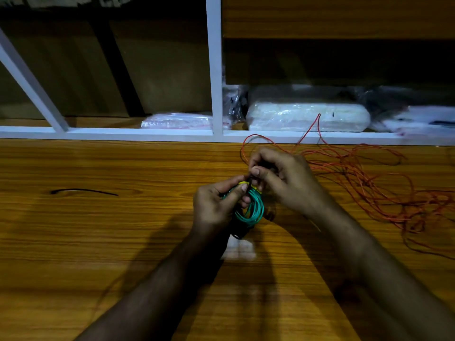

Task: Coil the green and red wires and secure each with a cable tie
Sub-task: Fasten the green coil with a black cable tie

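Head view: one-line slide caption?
Both hands fasten a tie on the green wire coil; red wire lies loose on the table.

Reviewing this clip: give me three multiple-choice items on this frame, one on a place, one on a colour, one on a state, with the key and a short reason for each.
1. Where does the spare black cable tie lie?
A. On the table, off to the person's left
B. On the shelf
C. Among the red loops

2. What colour is the coil held in the hands?
A. Red
B. Green
C. White

3. What state is the red wire in?
A. Neatly coiled and tied
B. Loose and tangled
C. Held in both hands

Key: 1 A, it lies alone on the wood; 2 B, the left hand and right hand hold green loops; 3 B, it sprawls untied at the right.
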The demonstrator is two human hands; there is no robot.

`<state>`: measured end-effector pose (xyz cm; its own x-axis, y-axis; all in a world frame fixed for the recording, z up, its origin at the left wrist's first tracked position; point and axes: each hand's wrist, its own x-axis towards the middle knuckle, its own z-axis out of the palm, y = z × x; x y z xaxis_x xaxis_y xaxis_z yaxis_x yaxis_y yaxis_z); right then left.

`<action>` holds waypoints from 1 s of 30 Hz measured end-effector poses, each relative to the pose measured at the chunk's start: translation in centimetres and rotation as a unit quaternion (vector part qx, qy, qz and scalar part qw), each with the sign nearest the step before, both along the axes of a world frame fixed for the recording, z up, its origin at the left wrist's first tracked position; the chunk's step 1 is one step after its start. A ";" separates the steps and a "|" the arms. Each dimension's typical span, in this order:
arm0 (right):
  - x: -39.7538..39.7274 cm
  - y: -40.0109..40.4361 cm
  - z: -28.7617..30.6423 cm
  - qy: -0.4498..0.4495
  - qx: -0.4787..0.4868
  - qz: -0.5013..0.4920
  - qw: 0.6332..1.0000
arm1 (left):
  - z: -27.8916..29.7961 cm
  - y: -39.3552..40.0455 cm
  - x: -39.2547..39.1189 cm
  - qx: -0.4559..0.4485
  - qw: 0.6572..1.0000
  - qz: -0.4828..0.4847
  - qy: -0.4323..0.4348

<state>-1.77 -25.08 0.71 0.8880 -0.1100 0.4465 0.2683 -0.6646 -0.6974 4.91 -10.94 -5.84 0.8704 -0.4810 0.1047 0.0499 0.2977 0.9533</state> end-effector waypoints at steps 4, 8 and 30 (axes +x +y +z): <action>0.3 -0.2 -0.4 0.012 0.119 0.010 0.993 | 0.2 -0.1 -0.1 -0.009 1.000 -0.003 0.004; 0.5 0.3 -0.7 0.020 0.194 -0.013 0.981 | 0.3 -0.2 -0.1 -0.014 1.000 0.007 0.012; 0.5 0.9 -0.1 0.005 0.202 -0.033 0.979 | 0.4 -0.2 0.1 -0.019 0.997 0.047 0.051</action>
<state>-1.26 -24.17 0.57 0.8768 -0.3334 0.3464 0.2261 -0.3501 -0.9090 4.99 -11.10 -5.41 0.9186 -0.3939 0.0301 0.1162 0.3422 0.9324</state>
